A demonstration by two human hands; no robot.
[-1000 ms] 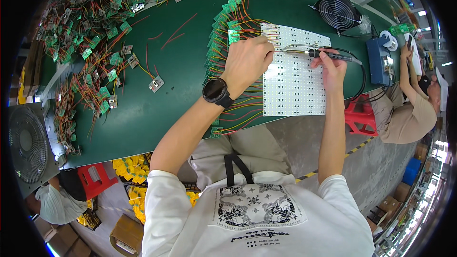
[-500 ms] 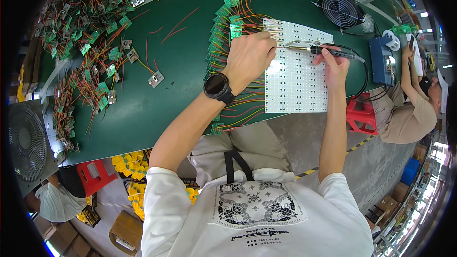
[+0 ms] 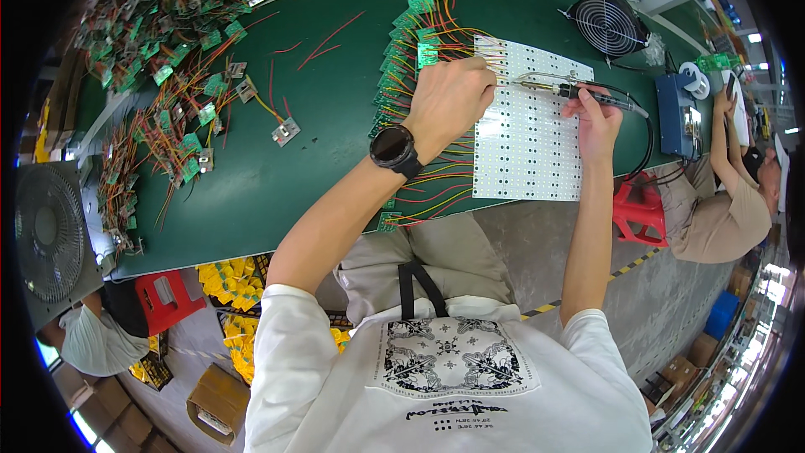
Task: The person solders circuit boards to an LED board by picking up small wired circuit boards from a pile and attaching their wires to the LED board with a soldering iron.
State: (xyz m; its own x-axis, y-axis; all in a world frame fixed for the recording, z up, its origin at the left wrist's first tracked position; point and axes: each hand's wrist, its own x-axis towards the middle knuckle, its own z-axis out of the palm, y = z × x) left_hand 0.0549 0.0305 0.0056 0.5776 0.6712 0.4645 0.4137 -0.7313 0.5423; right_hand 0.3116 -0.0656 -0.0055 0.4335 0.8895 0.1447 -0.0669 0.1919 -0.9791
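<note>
The soldering iron (image 3: 605, 99) sits in my right hand (image 3: 599, 129), over the upper part of the white panel (image 3: 528, 151), its metal tip pointing left toward my left hand (image 3: 449, 101). My right fingers are closed round the front of the black handle, pen-fashion. I judge the tool light and rigid, with its cable (image 3: 651, 136) adding a slight drag. The handle is the place to take it; the metal end is probably hot, and the thin bent tube (image 3: 545, 75) alongside looks easy to knock askew.

My left fingers are bunched at the panel's left edge; their tips are hidden, so I cannot tell whether they pinch anything.

The red and yellow wires (image 3: 438, 200) should be limp, a little springy, best nipped near the end and never tugged. The green circuit boards (image 3: 428, 53) look light and fragile, so I'd lift those by their edges. The panel lies flat on the worktop (image 3: 251, 193), seemingly thin, stiff and smooth; it may slide, and I'd grip it by the rim.
</note>
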